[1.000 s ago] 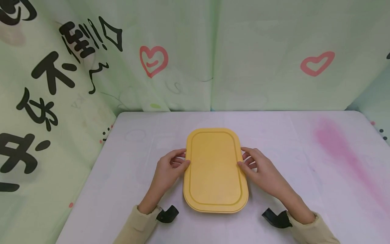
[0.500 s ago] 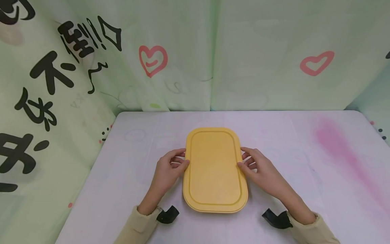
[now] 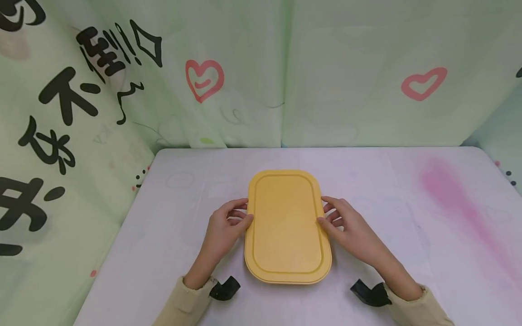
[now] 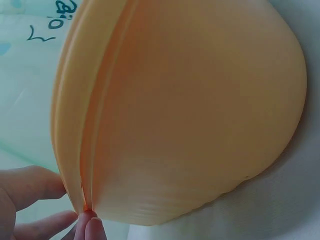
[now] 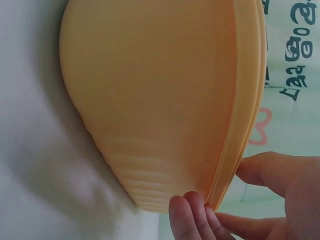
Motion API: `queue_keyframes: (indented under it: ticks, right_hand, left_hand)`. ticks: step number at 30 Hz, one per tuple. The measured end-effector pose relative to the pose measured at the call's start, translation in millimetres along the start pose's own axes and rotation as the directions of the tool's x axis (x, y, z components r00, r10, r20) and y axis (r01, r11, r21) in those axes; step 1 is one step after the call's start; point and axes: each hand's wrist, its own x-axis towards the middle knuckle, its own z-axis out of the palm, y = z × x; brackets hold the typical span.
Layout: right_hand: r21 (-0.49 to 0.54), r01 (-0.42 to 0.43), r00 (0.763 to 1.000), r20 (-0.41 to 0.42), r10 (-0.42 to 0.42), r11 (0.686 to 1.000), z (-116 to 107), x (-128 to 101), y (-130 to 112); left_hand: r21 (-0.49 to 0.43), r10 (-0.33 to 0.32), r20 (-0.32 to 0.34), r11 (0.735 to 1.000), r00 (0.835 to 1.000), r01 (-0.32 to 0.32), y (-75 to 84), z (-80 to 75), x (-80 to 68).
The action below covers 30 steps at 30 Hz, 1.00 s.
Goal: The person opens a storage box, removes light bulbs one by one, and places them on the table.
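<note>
Barely anything differs from a second ago: the yellow container (image 3: 287,226) stays flat mid-table (image 3: 408,217), left hand (image 3: 224,228) and right hand (image 3: 350,228) still pinching its lid rim at opposite sides, fingers curled.

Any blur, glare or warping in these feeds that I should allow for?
Head view: sharp, evenly lit, soft shadows only, no glare on the yellow lidded container; the table edges bow slightly. Left wrist view: container bulges, fisheye-stretched, left hand soft at the frame edge. Right wrist view: same warping, right hand blurry.
</note>
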Motion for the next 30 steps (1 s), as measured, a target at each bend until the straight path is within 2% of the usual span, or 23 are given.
queue_keyframes:
  ticks: [9, 15, 21, 30]
  right_hand:
    - [-0.001, 0.015, 1.0, -0.018, -0.015, 1.0, -2.3, -1.9, -4.2]
    - [0.011, 0.021, 0.999, -0.027, -0.021, 1.0, -4.7, -3.6, -6.7]
    - [0.038, 0.027, 0.999, -0.031, -0.026, 0.999, -7.4, -3.7, -11.8]
    - [0.114, 0.006, 1.0, -0.001, -0.006, 0.993, -9.2, -3.6, -17.2]
  left_hand:
    - [-0.004, -0.006, -0.022, 1.0, 1.0, 0.005, 6.2, -1.8, -0.9]
    - [-0.032, -0.028, -0.012, 0.999, 1.0, 0.027, 9.7, -3.8, -1.0]
    - [-0.054, -0.06, -0.004, 0.997, 0.998, 0.06, 11.0, -6.3, 0.2]
    - [-0.073, -0.06, -0.003, 0.996, 0.998, 0.06, 13.1, -13.6, 0.0]
